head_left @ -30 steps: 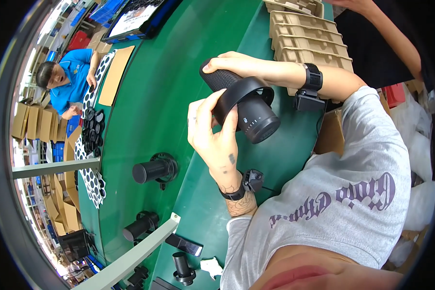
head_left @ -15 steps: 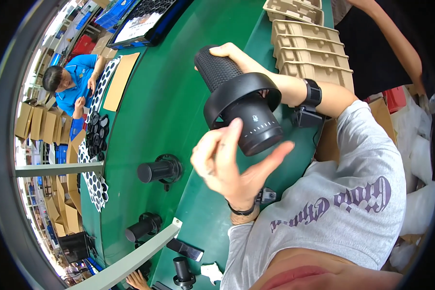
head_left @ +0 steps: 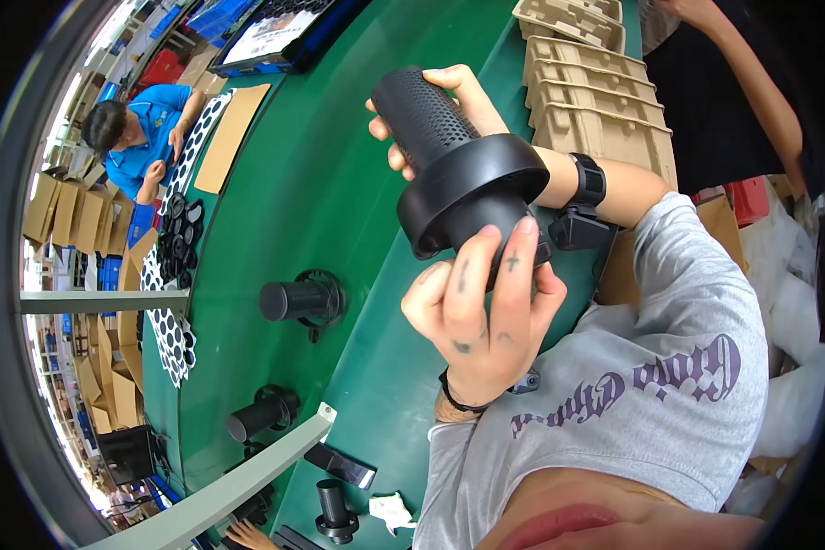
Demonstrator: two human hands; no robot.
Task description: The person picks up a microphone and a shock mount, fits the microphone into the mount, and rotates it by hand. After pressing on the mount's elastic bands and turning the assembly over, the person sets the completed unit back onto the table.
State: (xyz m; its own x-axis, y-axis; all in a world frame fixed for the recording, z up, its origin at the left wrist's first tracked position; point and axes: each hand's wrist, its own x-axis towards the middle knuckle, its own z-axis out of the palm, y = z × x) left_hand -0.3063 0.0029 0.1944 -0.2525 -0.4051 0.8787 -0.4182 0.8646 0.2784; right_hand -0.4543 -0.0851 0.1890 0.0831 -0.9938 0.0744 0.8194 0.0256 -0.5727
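A black desk microphone (head_left: pixel 426 115) with a perforated grille and a wide ring (head_left: pixel 472 188) around its middle is held up, tilted, above the green table. My right hand (head_left: pixel 472 96) wraps the grille end from the far side, partly hidden behind it. At the smooth lower end, my left hand (head_left: pixel 486 312) has its fingers bent over the body, covering most of the end. On the table to the left lie a similar black microphone (head_left: pixel 289 301) and another (head_left: pixel 258 414). One more microphone (head_left: pixel 333 509) stands near the lower edge.
Stacked pulp trays (head_left: pixel 600 119) stand at the far right. A pale metal bar (head_left: pixel 275 458) crosses the lower left, near a phone (head_left: pixel 339 465) and crumpled white paper (head_left: pixel 391 511). A co-worker in blue (head_left: pixel 147 137) sits beyond black round parts (head_left: pixel 183 243). Another person's hand (head_left: pixel 247 534) shows below.
My left hand has moved from spread fingers beside the microphone to fingers bent on its lower end. The microphone has turned, and its printed marks are out of sight.
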